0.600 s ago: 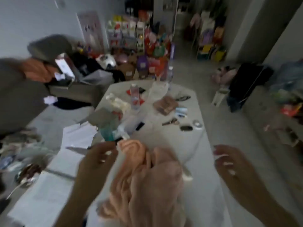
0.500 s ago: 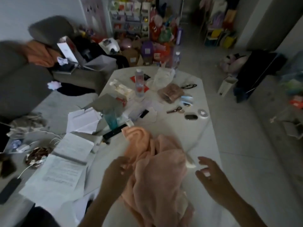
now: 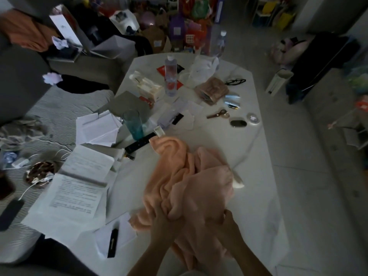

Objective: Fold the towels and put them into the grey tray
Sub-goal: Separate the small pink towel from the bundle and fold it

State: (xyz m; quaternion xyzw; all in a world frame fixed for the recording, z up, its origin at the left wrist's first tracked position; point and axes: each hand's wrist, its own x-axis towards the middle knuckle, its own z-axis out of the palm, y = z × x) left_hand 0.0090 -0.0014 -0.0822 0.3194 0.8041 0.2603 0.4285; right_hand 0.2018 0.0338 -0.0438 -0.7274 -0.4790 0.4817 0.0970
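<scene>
A crumpled peach towel (image 3: 187,176) lies in a heap on the white table (image 3: 256,196), near the front edge. My left hand (image 3: 162,222) grips a fold at the towel's near left side. My right hand (image 3: 229,222) holds the near right part, its fingers buried in the cloth. A small white item (image 3: 238,181) pokes out from under the towel's right edge. No grey tray can be picked out in the dim view.
Clutter crowds the table's far half: a teal glass (image 3: 133,124), a water bottle (image 3: 170,76), scissors (image 3: 218,114), a black remote (image 3: 139,144), a brown pouch (image 3: 212,90). Papers (image 3: 79,182) overlap the left edge beside a grey sofa (image 3: 49,114). Bare floor lies to the right.
Both hands came down and inward from open, raised positions and now grasp the towel's near part. The view tilted down and closer to the table.
</scene>
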